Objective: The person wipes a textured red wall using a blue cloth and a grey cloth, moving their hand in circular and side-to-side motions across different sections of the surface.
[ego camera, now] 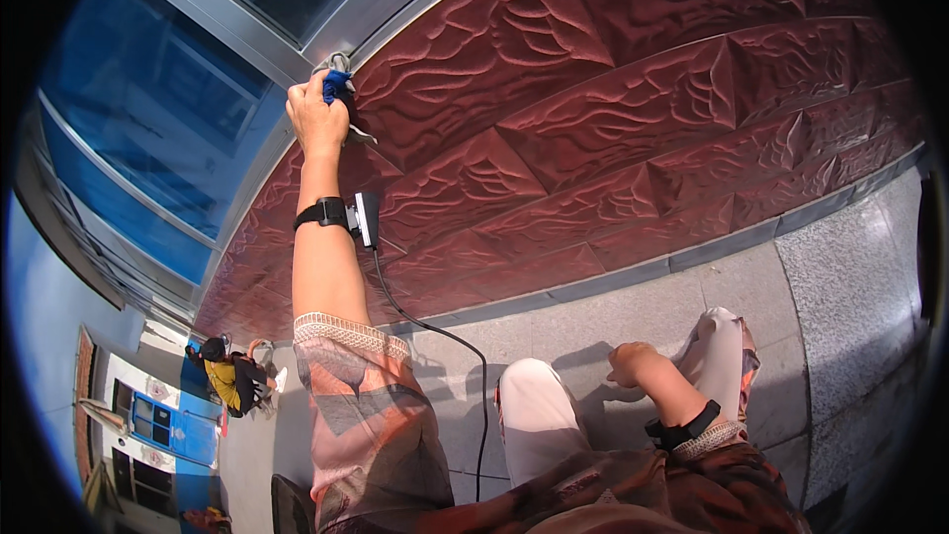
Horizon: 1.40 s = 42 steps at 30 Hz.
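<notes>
My left hand point(319, 115) reaches up and grips a grey and blue cloth point(337, 81) against the corner where the metal window frame point(278, 52) meets the wall of dark red textured panels point(460, 96). Part of the cloth hangs down beside the fingers. A black strap with a small device point(366, 220) and a black cable is on the left wrist. Over my lap, near the right knee, my right hand point(634, 366) is loosely curled with the fingers mostly hidden; whether it holds anything cannot be told. It wears a black wrist strap point(683, 426).
Blue-tinted window glass point(163, 104) fills the upper left. Grey stone paving point(600, 278) runs below the wall. A person in a yellow top point(222, 378) crouches by the wall's far end. Beyond stands a building with a blue door point(194, 436). The cable point(483, 400) crosses before my legs.
</notes>
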### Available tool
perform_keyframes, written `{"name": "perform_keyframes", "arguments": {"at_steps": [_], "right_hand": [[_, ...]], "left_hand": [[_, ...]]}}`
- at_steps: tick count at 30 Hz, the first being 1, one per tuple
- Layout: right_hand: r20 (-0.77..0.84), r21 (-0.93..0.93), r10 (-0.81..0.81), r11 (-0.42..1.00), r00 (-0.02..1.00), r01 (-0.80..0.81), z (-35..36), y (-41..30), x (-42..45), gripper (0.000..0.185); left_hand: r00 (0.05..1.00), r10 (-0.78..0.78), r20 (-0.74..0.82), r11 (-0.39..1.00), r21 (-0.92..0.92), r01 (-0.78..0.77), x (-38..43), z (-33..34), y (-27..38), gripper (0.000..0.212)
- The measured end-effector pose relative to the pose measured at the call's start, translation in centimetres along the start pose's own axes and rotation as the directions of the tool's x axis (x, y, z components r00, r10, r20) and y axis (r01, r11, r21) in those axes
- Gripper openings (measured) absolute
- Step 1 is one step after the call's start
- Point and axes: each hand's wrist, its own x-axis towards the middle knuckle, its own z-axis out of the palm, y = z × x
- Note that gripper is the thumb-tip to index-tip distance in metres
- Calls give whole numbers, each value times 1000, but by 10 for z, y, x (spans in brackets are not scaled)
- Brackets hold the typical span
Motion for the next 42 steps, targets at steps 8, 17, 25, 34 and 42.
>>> {"name": "perform_keyframes", "arguments": {"at_steps": [8,17,25,34,42], "right_hand": [[-21,-11,-12,1000,1000,11,-5,1,-3,44],[-2,-27,-39,999,999,39,2,-6,16,45],[112,-56,-31,998,993,38,7,-23,29,47],[46,-52,-75,996,996,77,14,-14,30,45],[57,-63,-64,996,996,68,6,-25,23,40]], "left_hand": [[993,-33,117,998,54,27,9,-3,50,46],[894,400,-201,816,-366,-447,29,-25,232,18],[866,446,-224,881,-60,-469,1,5,138,32],[980,-124,-156,981,-166,97,-38,-12,-33,43],[609,-792,-30,530,-529,663,-5,-20,-159,44]]}}
